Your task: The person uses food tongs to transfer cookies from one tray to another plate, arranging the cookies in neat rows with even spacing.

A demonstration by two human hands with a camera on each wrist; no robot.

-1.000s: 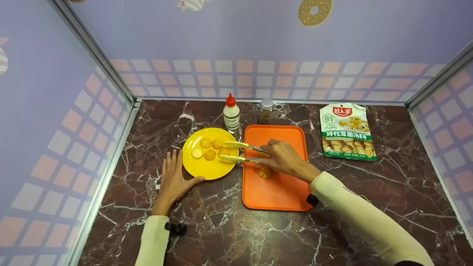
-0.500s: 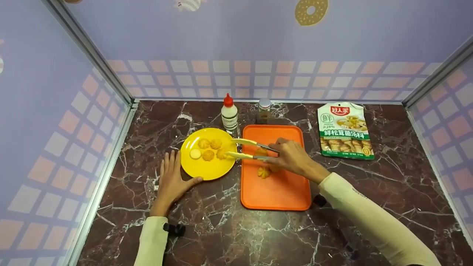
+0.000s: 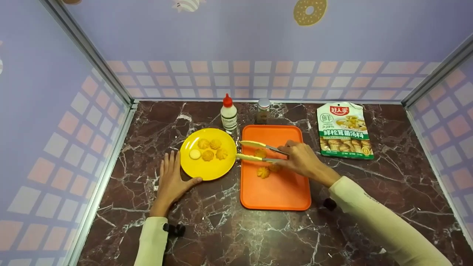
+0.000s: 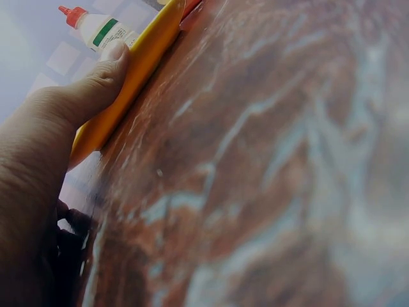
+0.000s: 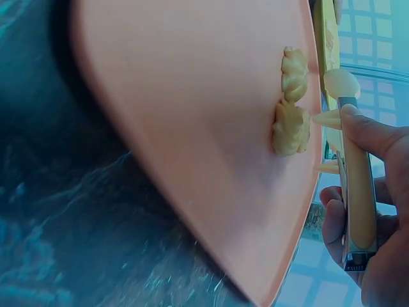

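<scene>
My left hand lies at the left edge of a yellow plate, fingers straight and the thumb touching its near rim. Several swirled cookies and a pale round piece lie on the plate. In my right hand I hold metal tongs with yellow tips. The tongs are spread, with nothing pinched between the tips, over the left part of an orange tray. Below them on the tray sit a few cookies. The right wrist view shows two cookies and my thumb on the tongs' handle.
Behind the plate stands a white squeeze bottle with a red cap. A small lidded jar is behind the tray. To the right lies a green-and-white food pouch. Patterned walls enclose the dark marble counter.
My right hand has drawn the tongs rightward, off the plate and over the tray, leaving a cookie at the plate's right side. My left hand has stayed at the plate.
</scene>
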